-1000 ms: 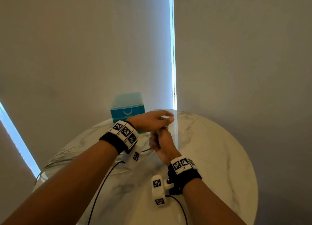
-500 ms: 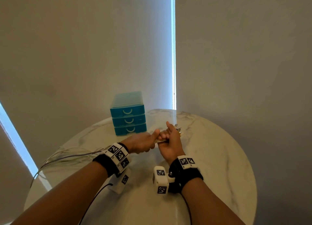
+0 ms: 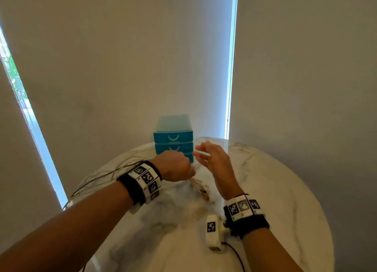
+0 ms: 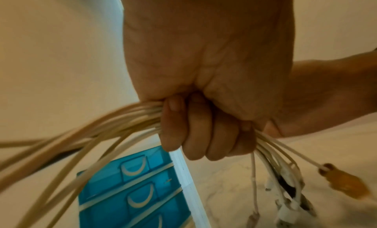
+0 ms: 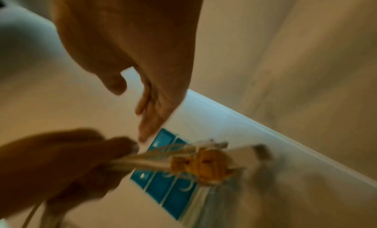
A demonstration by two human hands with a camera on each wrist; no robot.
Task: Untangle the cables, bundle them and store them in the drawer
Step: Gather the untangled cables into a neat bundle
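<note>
My left hand grips a bunch of pale cables in a fist above the round marble table. Their plug ends hang out of the fist toward me, one with an amber connector. The long parts of the cables trail left across the table to its edge. My right hand is open beside the fist, fingers spread, holding nothing. A teal three-drawer box stands behind the hands with its drawers closed.
The table sits in a corner between grey blinds, with a bright window strip behind the drawer box. A white wrist camera and its black lead hang under my right wrist.
My right hand has let go of the cable ends and opened, lifting up and away. My left fist has kept the bundle and turned so the plugs point toward me.
</note>
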